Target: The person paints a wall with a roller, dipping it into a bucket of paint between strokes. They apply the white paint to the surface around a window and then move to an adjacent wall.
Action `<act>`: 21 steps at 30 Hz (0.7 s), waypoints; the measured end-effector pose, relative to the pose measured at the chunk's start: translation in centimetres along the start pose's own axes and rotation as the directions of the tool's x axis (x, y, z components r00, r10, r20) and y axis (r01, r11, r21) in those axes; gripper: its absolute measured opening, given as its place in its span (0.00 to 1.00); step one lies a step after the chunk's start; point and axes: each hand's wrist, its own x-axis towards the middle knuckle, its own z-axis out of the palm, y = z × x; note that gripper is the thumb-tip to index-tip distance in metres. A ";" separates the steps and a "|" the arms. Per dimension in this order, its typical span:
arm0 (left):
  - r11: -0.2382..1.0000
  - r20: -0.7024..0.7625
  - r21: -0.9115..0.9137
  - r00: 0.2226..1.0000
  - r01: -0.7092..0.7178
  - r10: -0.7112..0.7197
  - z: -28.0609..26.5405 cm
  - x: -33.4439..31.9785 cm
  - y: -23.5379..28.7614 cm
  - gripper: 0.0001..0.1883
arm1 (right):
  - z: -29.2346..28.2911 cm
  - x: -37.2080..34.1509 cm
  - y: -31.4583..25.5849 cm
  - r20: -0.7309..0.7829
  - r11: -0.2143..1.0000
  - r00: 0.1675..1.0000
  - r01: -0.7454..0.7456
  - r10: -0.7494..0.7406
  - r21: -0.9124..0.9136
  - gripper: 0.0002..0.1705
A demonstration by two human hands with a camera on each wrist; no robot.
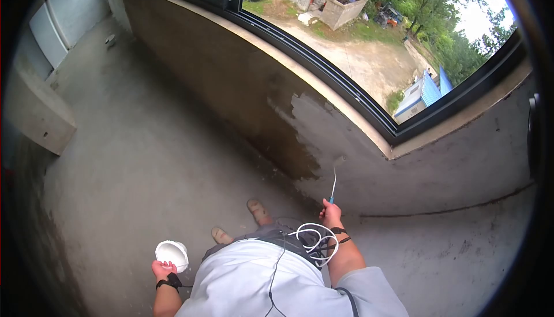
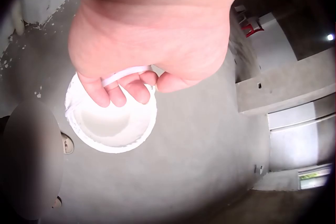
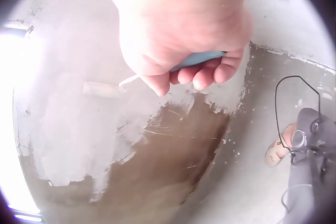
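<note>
My left hand (image 1: 164,269) grips the rim or handle of a white bucket (image 1: 172,254) low at the left. In the left wrist view the fingers of the left hand (image 2: 149,50) curl round a pale strip at the top of the bucket (image 2: 113,124), which has whitish material inside. My right hand (image 1: 330,213) holds a tool with a blue handle (image 1: 331,200) and a thin pale blade, close to the wall. From the right wrist view, the right hand (image 3: 184,35) is curled round the blue handle (image 3: 198,59); the blade is seen nearly edge-on by the grey coated wall area (image 3: 79,129).
A brown uncoated wall stretch (image 1: 231,94) adjoins the grey coat under the window sill (image 1: 323,92). A concrete block (image 1: 43,115) juts out at the left. Sandalled feet (image 1: 259,212) stand on the concrete floor (image 1: 133,161); a white cable (image 1: 314,242) hangs coiled at the waist.
</note>
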 end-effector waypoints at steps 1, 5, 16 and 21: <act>1.000 -0.010 -0.004 1.000 0.000 0.000 0.3 -0.1 -0.2 0.12 | 0.0 0.3 0.1 0.010 0.999 1.000 -0.026 0.026 0.020 0.17; 0.997 -0.032 -0.068 0.999 0.020 -0.023 -0.2 -0.7 -1.1 0.12 | 1.1 1.6 0.0 0.066 0.997 0.995 -0.073 0.071 0.021 0.17; 0.970 -0.148 -0.243 0.989 -0.013 -0.024 -5.9 -3.4 -6.7 0.12 | 9.3 3.5 -4.1 0.281 0.993 0.958 -0.024 0.056 -0.117 0.18; 0.930 -0.218 -0.364 0.976 -0.054 -0.029 -8.6 -5.3 -10.8 0.13 | 13.4 3.7 -6.4 0.367 0.984 0.926 -0.020 0.084 -0.176 0.20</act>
